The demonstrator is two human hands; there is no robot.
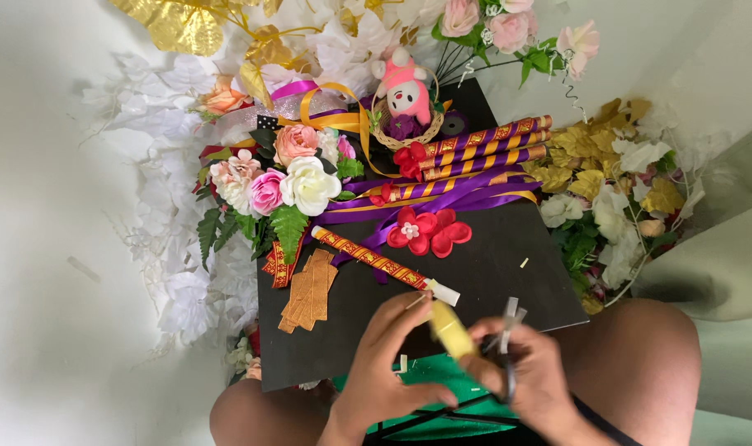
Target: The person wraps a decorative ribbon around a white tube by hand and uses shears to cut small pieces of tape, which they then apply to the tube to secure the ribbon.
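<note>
Head view, looking straight down over a black board (508,272) resting across bare knees. Left hand (392,372): fingers curled, tips pinching the near end of a small pale yellow stick (452,330), blurred, tilted, raised just above the board's near edge. Right hand (529,372): closed round the handles of small scissors (508,326), blades pointing up and away, just beside the yellow stick; contact between blades and stick not discernible. Yellow stick judged light, slender, fairly stiff like rolled paper, liable to crush or kink under a hard pinch; best gripped near one end with fingertips, leaving the rest free. Scissors judged rigid and light, sharp at the tips; best held by the loops only. Elsewhere on the board: a wrapped stick in red and gold patterned ribbon (376,260) with a bare white end, lying diagonally just beyond the hands; a red fabric flower (430,231); a stack of gold strips (310,289) at the left; purple ribbon (442,202) trailing across the middle; a bundle of purple and gold wrapped sticks (483,149) at the far side; a pink and white plush toy in a small basket (405,99). Around the board: artificial roses (293,177), white leaves (170,239), gold leaves (591,157). Under the hands: a green item (442,376), mostly hidden.
</note>
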